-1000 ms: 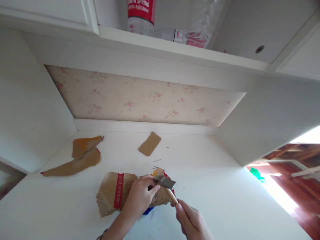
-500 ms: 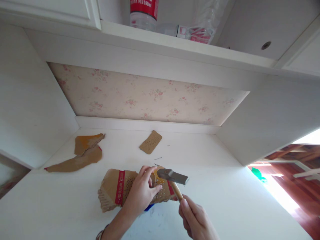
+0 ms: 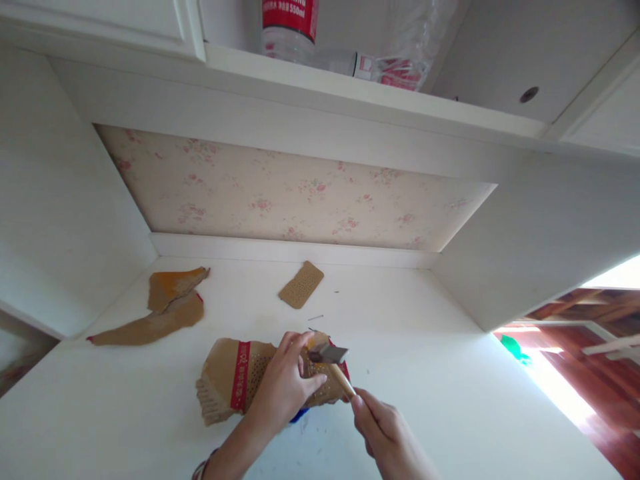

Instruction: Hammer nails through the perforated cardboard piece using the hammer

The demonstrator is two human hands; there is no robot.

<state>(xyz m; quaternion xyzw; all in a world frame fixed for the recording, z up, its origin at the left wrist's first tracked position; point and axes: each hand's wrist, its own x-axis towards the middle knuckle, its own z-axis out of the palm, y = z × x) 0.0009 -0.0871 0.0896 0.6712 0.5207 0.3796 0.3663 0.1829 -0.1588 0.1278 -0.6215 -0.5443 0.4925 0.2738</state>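
My left hand (image 3: 283,380) presses on a torn, hole-punched piece of cardboard (image 3: 217,367) with red printed bands, steadying it on the white surface. Its thumb and index finger are apart, while the other fingers are partly hidden. In my right hand (image 3: 377,427) is a hammer (image 3: 343,381), gripped by its wooden handle. The metal head is low over the cardboard's right part, beside my left fingertips; whether it touches is unclear. Something blue (image 3: 299,415) shows under the cardboard's near edge. A thin nail (image 3: 316,317) lies just beyond the cardboard.
A small perforated cardboard rectangle (image 3: 301,285) lies farther back. Torn cardboard scraps (image 3: 170,313) are at the left. White side panels (image 3: 540,227) flank the surface (image 3: 440,387), and a shelf (image 3: 370,93) with a red-labelled bottle (image 3: 289,27) overhangs it.
The hammer head has moved down and left, nearer my left fingers. My right hand has shifted slightly left with it; my left hand and the cardboard stay almost where they were.
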